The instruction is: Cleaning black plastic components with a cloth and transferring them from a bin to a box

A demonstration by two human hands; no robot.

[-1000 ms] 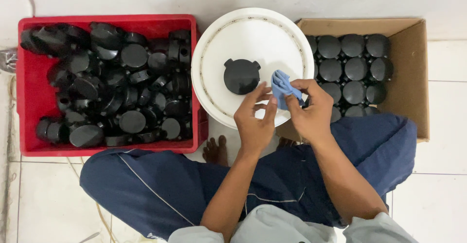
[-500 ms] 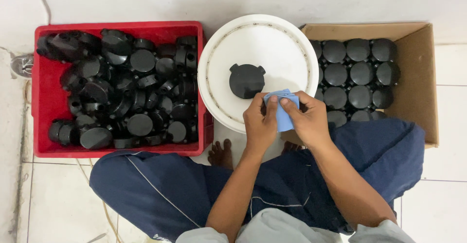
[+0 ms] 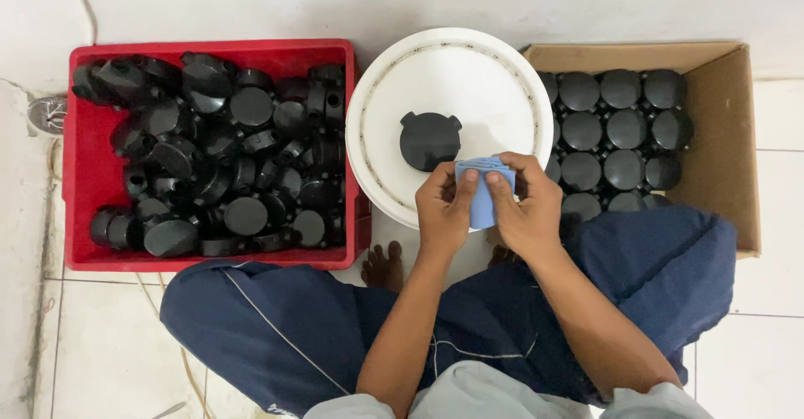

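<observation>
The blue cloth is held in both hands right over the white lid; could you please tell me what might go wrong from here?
1. The blue cloth is pinched by the left hand and right hand above the white lid; a slip might knock the black cap lying loose there.
2. The red crate is heaped unevenly, so caps could tumble out if nudged.
3. The cardboard box touches the knee; a leg shift may disturb its neat rows.

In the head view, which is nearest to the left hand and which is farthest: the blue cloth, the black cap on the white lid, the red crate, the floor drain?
From the left hand:
1. Blue cloth, held between both hands, touching it.
2. Black cap, just above it on the white lid.
3. Red crate, to its left, full of black parts.
4. Floor drain, far left, beyond the crate.
</observation>
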